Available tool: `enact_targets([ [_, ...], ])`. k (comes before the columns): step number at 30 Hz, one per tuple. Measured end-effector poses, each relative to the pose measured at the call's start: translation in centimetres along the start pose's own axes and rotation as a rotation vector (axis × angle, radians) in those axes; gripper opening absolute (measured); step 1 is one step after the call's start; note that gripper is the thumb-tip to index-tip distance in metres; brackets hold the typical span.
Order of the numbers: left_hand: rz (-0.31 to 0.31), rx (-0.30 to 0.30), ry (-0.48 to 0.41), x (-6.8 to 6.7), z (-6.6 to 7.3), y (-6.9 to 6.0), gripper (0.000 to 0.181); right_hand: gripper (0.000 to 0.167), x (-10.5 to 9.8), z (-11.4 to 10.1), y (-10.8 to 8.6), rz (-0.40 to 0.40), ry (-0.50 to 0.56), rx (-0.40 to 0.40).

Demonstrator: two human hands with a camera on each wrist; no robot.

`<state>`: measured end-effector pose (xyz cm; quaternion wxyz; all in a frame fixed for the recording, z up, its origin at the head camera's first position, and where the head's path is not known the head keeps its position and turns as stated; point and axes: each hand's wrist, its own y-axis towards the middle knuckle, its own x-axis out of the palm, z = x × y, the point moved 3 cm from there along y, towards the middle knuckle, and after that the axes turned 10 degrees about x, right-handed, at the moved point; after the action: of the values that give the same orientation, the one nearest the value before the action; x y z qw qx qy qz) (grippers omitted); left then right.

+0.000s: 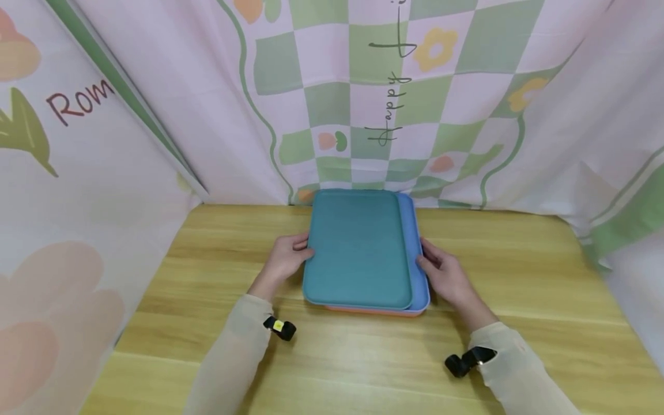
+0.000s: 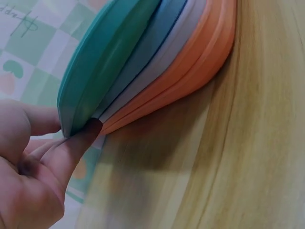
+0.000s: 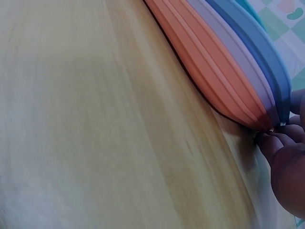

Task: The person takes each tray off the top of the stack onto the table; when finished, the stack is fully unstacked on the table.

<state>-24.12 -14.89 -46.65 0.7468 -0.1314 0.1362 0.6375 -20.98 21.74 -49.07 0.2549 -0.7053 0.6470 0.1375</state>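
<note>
the green tray [image 1: 358, 248], long axis near to far, lies on the blue tray [image 1: 411, 230], shifted left, on the counter's [image 1: 529, 288] far half. the left hand [image 1: 286, 258], nearer green, pinches its left edge in its fingers; the right hand's [image 1: 447, 276] pinch blue's right edge.

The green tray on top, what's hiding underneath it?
Under the green tray is a blue tray, then a lilac layer, then orange layers. The blue tray's inside is mostly covered, so I can't tell what's there.
</note>
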Motion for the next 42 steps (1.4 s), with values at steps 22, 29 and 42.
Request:
enact_targets([
  [22,0.210,-0.101,-0.183,-2.7,-1.6,-0.5,0.042,0.061,0.2,0.2,0.0,0.009,0.022,0.020],
  [29,0.218,-0.116,-0.175,-4.3,-1.7,-1.1,0.041,0.061,0.2,0.4,0.2,0.013,0.018,0.013],
  [42,0.206,-0.138,-0.157,-7.3,-2.4,-2.0,0.041,0.061,0.1,0.2,0.5,-0.004,0.023,0.030],
])
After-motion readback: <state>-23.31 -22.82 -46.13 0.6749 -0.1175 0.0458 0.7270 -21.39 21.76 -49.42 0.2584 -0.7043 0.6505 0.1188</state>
